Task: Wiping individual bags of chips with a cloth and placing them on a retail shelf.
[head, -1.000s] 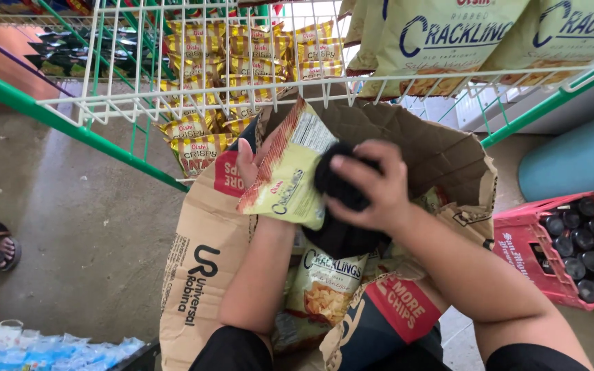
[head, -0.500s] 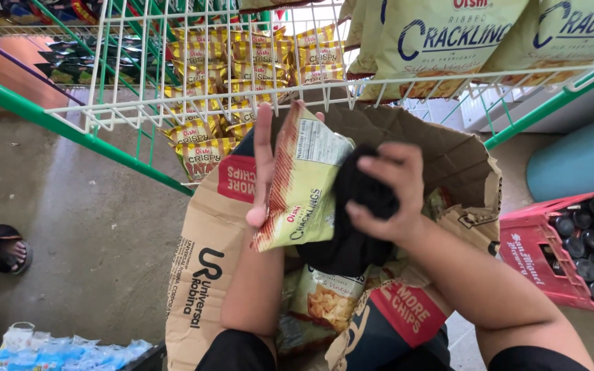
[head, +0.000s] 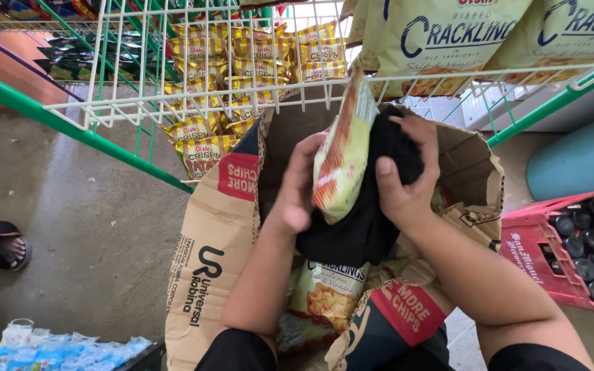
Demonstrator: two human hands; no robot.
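Above the open box (head: 207, 227), my left hand (head: 295, 196) grips a chip bag (head: 342, 161) standing upright edge-on, long axis vertical, while my right hand (head: 407, 172), just right of it, clutches a black cloth (head: 362, 227) hanging against it.

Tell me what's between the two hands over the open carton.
In the head view, a snack bag and black cloth sit between the left hand and right hand.

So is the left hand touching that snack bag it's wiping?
Touching. The head view shows the left hand gripping the snack bag, fingers wrapped behind its edge, while the right hand presses a black cloth against it.
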